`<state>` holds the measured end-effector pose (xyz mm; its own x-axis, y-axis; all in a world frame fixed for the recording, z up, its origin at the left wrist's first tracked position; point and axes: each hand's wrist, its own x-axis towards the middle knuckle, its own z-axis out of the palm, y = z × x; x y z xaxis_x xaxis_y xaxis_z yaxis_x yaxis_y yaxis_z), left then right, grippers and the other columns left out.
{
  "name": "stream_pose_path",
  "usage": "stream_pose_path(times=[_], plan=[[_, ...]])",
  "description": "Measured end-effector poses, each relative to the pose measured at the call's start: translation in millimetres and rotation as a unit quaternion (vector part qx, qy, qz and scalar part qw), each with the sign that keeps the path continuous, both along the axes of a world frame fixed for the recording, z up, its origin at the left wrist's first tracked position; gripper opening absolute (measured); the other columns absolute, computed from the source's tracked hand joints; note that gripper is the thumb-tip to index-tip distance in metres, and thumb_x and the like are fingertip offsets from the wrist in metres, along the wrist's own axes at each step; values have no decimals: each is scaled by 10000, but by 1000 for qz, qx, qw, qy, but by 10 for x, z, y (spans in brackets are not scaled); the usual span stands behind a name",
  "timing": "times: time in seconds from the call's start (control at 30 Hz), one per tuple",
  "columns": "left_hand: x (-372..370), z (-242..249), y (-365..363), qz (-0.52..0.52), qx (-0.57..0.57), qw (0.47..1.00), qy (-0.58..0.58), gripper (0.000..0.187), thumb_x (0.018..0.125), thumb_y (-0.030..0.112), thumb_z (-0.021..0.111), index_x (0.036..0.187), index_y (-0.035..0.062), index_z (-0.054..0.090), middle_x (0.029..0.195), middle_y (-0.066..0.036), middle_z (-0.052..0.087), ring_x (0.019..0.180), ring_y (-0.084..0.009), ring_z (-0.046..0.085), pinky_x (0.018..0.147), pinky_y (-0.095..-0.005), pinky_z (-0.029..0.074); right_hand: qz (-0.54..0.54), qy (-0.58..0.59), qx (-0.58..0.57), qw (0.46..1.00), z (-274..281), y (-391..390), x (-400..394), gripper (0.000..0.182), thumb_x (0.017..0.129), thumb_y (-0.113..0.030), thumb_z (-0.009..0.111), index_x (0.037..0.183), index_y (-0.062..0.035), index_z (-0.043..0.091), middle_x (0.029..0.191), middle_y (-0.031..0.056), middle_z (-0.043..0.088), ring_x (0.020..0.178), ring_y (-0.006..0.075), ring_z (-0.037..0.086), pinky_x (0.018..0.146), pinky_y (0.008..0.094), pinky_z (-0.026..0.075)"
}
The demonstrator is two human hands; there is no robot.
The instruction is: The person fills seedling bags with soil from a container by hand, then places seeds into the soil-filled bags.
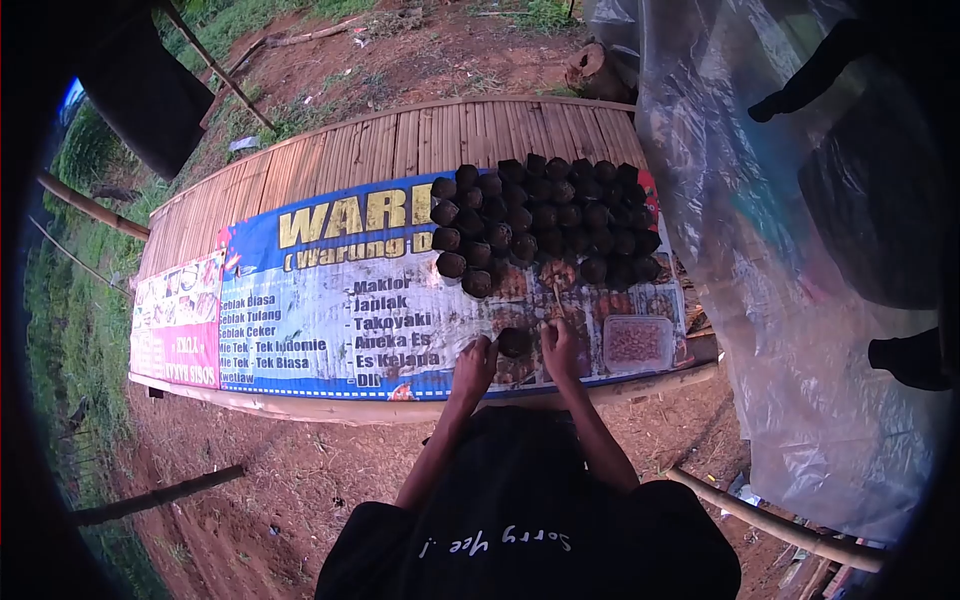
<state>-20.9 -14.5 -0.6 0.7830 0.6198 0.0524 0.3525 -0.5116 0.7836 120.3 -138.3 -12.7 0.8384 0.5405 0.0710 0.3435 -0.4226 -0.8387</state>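
Note:
One dark, round, soil-filled pot stands on the printed banner near the front edge. My left hand is at its left side, fingers closed, close to or touching the pot. To the right of the pot is my right hand, fingers pinched around a thin light stick that points away from me. Beyond my hands stand several rows of similar dark pots, packed together. A clear plastic tray of small reddish-brown pieces lies to the right of my right hand.
The banner covers a bamboo-slat table. A translucent plastic sheet hangs at the right. Bamboo poles stick out at both sides. A log lies beyond the table, on reddish soil.

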Motion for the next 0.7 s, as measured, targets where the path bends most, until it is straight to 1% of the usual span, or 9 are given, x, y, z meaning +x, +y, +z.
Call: stream_pose_path(times=[0.07,0.2,0.27,0.3,0.4,0.47,0.53,0.6,0.7], plan=[[-45,77,-59,45,-37,998,-11,128,893,136,564,901,14,526,799,-227,615,762,-436,599,637,-496,469,-55,-140,18,988,-106,45,260,186,821,-105,644,910,-21,504,755,151,572,740,325,585,685,426,449],[-91,173,-215,71,-79,993,46,166,881,124,579,1011,40,520,857,-225,616,784,-428,599,649,-489,471,-45,-152,-11,987,-273,86,611,245,775,-63,679,945,-34,506,835,135,596,802,321,588,741,419,447],[-97,164,-332,61,-30,998,-5,282,879,118,575,1146,74,495,948,-234,600,806,-413,603,660,-490,470,-18,-55,-16,998,-430,59,677,288,759,-48,691,978,-42,505,906,157,586,835,326,580,757,419,441],[-115,165,-377,46,-15,999,18,362,873,99,572,1221,94,475,987,-226,581,831,-392,604,676,-486,474,-9,-52,-15,998,-399,41,676,288,759,-48,691,978,-42,505,906,157,586,835,326,580,757,419,441],[-162,173,-503,48,-1,999,2,368,865,78,570,1221,95,481,944,-202,581,829,-378,603,693,-476,478,-5,-21,-39,999,-321,5,612,289,776,-35,670,1020,-42,515,951,170,575,841,331,575,760,420,441],[-214,188,-574,72,-10,997,-1,333,863,77,589,1184,57,505,883,-172,597,817,-351,605,730,-450,469,-38,-127,26,991,-270,-11,541,259,802,-29,643,1041,-36,543,932,165,578,830,336,573,769,424,440],[-281,158,-618,99,-25,995,-18,332,856,66,592,1176,52,504,844,-171,603,823,-354,603,728,-454,468,-37,-109,-4,993,-156,-102,422,206,827,-35,617,1028,-27,575,948,161,575,842,317,574,762,408,449],[-310,122,-664,110,3,994,-16,338,848,61,598,1172,48,502,798,-169,609,814,-359,604,727,-453,469,7,-36,12,999,-89,-189,318,210,845,-42,597,1052,-29,563,1029,191,576,978,345,563,831,423,449],[-308,112,-712,141,-10,990,-23,351,854,100,613,1180,48,495,786,-157,633,718,-342,610,653,-427,465,35,55,15,998,-73,-279,160,199,847,-42,594,1044,-39,570,922,159,639,870,300,632,768,382,488]])
